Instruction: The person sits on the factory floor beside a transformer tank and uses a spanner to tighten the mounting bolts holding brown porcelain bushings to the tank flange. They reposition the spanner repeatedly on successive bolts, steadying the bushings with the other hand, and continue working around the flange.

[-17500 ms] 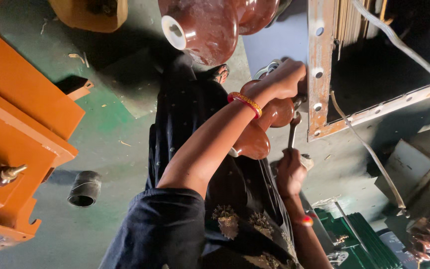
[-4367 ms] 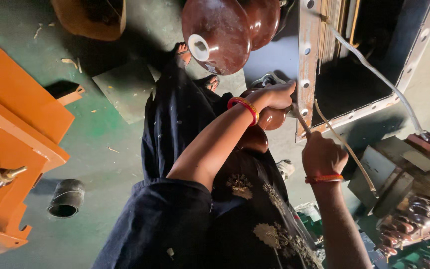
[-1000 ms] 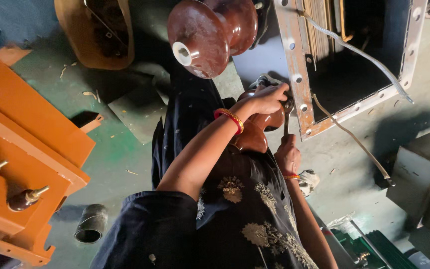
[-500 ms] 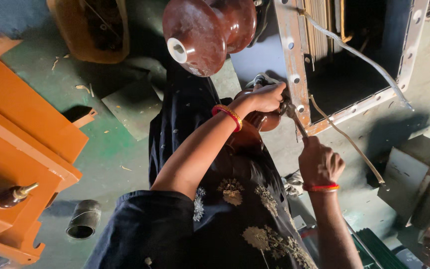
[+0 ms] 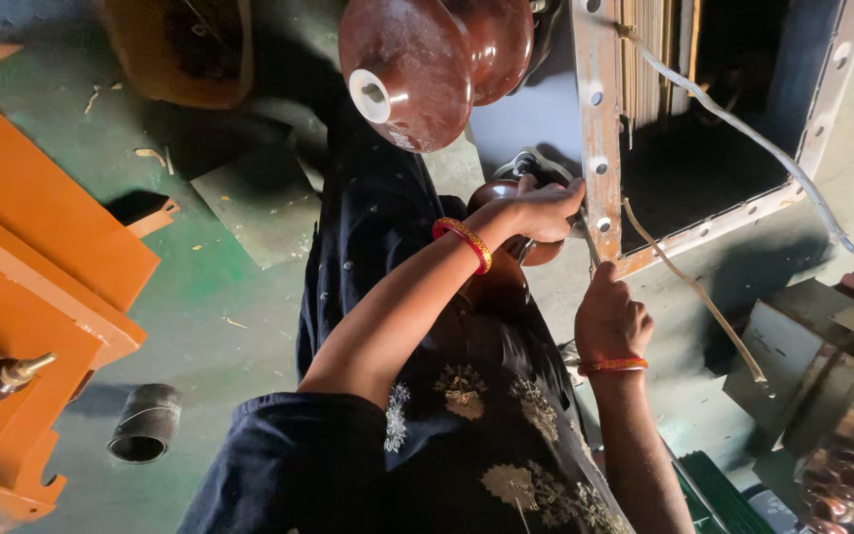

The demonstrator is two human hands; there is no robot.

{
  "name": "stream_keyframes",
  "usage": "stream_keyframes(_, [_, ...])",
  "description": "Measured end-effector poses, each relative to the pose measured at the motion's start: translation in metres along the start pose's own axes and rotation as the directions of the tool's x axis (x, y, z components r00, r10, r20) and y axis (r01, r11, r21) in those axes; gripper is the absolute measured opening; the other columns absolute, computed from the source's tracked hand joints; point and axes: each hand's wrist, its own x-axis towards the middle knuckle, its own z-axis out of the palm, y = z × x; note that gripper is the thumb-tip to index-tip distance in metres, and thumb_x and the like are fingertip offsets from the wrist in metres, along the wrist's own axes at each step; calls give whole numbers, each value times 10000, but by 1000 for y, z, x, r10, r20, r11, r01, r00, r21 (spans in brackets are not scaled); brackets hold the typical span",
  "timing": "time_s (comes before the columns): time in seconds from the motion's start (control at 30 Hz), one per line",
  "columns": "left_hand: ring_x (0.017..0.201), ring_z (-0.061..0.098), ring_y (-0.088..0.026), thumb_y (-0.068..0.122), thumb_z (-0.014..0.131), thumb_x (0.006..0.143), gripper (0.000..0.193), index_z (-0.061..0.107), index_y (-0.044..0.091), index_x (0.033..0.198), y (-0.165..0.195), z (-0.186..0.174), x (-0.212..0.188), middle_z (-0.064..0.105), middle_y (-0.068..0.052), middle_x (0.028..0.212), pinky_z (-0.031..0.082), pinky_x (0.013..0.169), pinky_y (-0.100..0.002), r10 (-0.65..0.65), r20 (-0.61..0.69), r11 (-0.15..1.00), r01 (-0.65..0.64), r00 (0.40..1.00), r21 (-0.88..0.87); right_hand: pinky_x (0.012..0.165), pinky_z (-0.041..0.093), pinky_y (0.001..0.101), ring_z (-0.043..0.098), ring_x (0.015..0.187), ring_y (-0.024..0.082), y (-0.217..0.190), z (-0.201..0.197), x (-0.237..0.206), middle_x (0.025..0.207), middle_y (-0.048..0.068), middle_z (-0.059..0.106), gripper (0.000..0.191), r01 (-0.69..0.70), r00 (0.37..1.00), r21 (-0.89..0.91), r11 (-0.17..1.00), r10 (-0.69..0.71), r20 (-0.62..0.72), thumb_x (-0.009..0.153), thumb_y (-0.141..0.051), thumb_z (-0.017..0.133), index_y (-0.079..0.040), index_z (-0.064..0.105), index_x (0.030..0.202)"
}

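Far left I see an orange metal housing [image 5: 32, 247], a black pipe stub [image 5: 145, 423] on the green floor below it. Centre top, large brown ceramic insulator [image 5: 417, 69]. My left hand [image 5: 544, 210] is curled around a smaller brown insulator [image 5: 506, 232] at the grey flanged frame [image 5: 600, 129]. My right hand [image 5: 610, 321] is fisted on a thin metal tool [image 5: 590, 249] angled up to that flange.

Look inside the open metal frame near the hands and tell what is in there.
Inside the metal frame stand thin upright plates, and a pale strip runs out across the opening. Deeper in is dark shadow, so the rest cannot be seen.
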Motion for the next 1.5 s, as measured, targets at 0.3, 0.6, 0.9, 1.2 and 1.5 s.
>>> stream_keyframes(0.3, [1315,503,-392,62,574,774,821,196,14,1501,-13,8,3,584,-252,1315,178,1128,-639,20,-6,998,-19,1000,53,887,498,621,668,1005,537,13,-19,17,987,297,720,201,109,985,184,977,-131,114,990,-153,465,-79,568,1147])
stream_keyframes(0.6, [1292,491,-418,102,602,797,814,211,-2,1504,-19,18,2,566,-255,1323,221,1071,-648,44,-29,996,-42,999,84,849,508,620,669,964,538,15,34,13,1008,307,711,217,-12,990,326,945,-35,137,975,-144,473,-94,578,1158])
stream_keyframes(0.9, [1328,524,-320,139,604,801,706,345,90,1455,-30,28,8,652,-97,1295,289,1009,-715,42,22,983,-45,999,177,726,466,594,577,871,554,-47,233,45,916,319,689,299,39,977,852,522,159,-142,1135,-253,403,6,532,1209])
stream_keyframes(1.2, [1239,560,-407,78,614,747,694,367,48,1395,-62,34,18,671,-181,1239,363,952,-647,210,-193,976,-193,959,101,584,494,509,674,621,426,-23,149,-23,713,232,649,145,20,988,861,509,124,-96,1069,-179,500,-78,604,1061])
stream_keyframes(1.5, [1172,571,-462,46,598,749,690,332,22,1385,-49,29,15,709,-210,1145,304,971,-624,122,-208,992,-122,971,9,686,546,552,720,760,444,21,27,6,765,224,733,184,139,988,107,985,-131,-78,1001,-181,483,-61,619,967])
